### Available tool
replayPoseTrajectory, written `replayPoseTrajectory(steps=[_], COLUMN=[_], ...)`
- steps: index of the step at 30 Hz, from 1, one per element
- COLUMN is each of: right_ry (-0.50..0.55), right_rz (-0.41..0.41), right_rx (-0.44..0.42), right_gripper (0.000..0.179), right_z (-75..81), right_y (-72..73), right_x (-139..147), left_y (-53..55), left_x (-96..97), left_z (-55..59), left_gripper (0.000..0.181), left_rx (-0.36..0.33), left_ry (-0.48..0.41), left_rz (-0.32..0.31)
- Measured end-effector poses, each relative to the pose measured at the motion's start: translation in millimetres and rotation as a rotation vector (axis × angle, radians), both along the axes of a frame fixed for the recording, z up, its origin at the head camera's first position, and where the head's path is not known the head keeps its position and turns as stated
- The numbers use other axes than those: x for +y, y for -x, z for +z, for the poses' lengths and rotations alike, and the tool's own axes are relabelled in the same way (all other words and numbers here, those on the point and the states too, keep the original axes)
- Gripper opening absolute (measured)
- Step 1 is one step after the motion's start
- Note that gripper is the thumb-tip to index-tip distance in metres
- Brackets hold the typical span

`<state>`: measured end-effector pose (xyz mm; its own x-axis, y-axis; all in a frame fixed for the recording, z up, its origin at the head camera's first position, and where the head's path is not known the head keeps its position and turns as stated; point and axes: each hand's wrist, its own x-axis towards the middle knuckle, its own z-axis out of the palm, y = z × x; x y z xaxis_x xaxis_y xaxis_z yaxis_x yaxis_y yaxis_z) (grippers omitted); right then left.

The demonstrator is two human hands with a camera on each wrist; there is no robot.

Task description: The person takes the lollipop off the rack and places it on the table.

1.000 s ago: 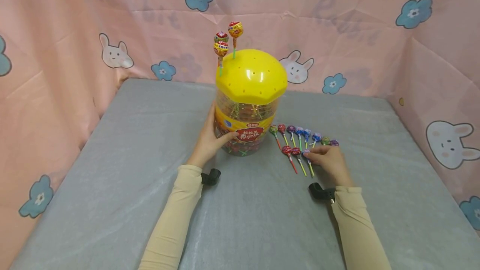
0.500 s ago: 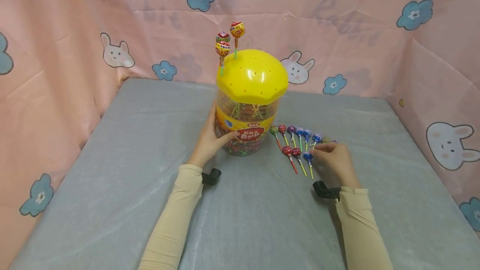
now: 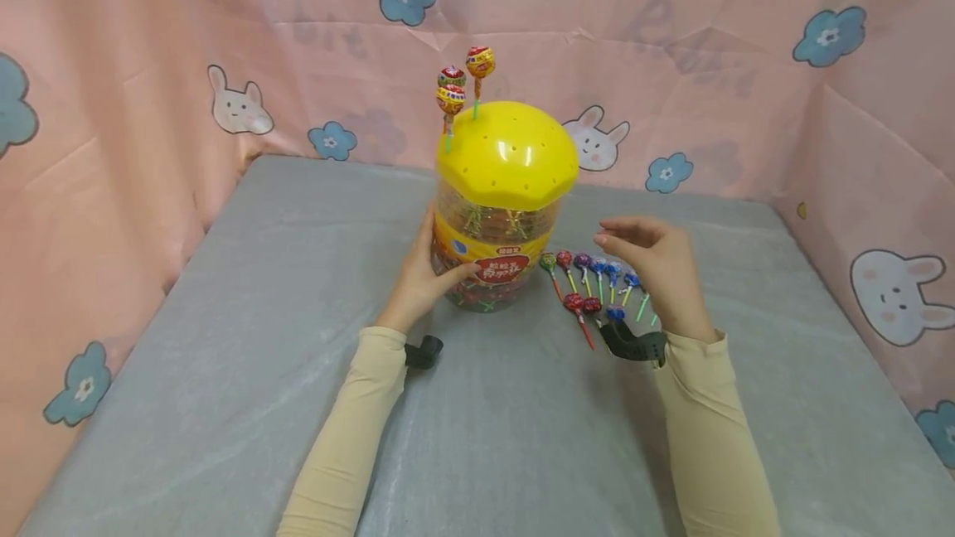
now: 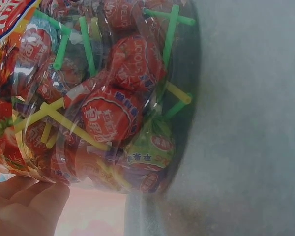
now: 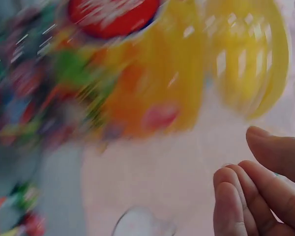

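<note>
A clear candy jar (image 3: 485,268) full of wrapped lollipops stands on the table under a domed yellow lid (image 3: 515,152) with small holes. My left hand (image 3: 418,284) holds the jar's left side, thumb across the front by the label. In the left wrist view its fingers (image 4: 39,201) lie against the plastic. Lollipops (image 3: 481,63) stand upright in holes on the lid's left side. My right hand (image 3: 664,272) is raised right of the jar, over the loose lollipops (image 3: 573,303). Its thumb and fingers are apart with nothing between them in the right wrist view.
The loose lollipops lie in two rows on the grey tabletop (image 3: 507,437), just right of the jar; my right hand and wrist camera (image 3: 634,345) partly hide them. A pink printed curtain (image 3: 336,40) encloses the back and sides.
My right hand has let go of a blue-wrapped lollipop in the front row and lifted up and away from the table. The left hand keeps its hold on the jar.
</note>
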<state>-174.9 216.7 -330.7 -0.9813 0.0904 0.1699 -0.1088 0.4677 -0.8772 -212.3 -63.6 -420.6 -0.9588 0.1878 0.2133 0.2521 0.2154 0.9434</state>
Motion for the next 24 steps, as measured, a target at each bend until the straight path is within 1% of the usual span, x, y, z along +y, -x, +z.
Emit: replayPoseTrajectory(steps=[3,9,11,14,17,20,24], right_ry=[0.057,0.260,0.298,0.309,0.272,0.245,0.260], right_rz=[0.017,0.071,0.085,0.115,0.132,0.139,0.162], right_rx=[0.081,0.231,0.267,0.294,0.297,0.298,0.299], right_gripper=[0.032,0.023,0.021,0.021,0.023,0.024,0.022], right_z=[18.5,53.8,65.0,79.6,89.9,96.0,101.1], right_y=[5.2,20.6,24.3,27.8,32.7,39.9,50.4], right_x=[-16.2,-44.1,-51.4,-62.9,-76.2,-88.9,-104.6], left_y=[-0.2,-0.5,-0.5,-0.7,-1.3,-1.7,-1.8], left_x=[0.7,1.4,1.1,0.6,0.1,-0.1,0.3], left_z=[-0.1,0.3,0.5,1.2,2.1,2.6,2.5], left_gripper=[0.102,0.103,0.103,0.103,0.103,0.103,0.103], left_rx=[0.003,0.002,-0.003,-0.008,-0.005,-0.003,-0.007], left_ry=[0.014,0.037,0.038,0.039,0.039,0.041,0.044], left_rz=[0.005,0.015,0.018,0.021,0.025,0.024,0.018])
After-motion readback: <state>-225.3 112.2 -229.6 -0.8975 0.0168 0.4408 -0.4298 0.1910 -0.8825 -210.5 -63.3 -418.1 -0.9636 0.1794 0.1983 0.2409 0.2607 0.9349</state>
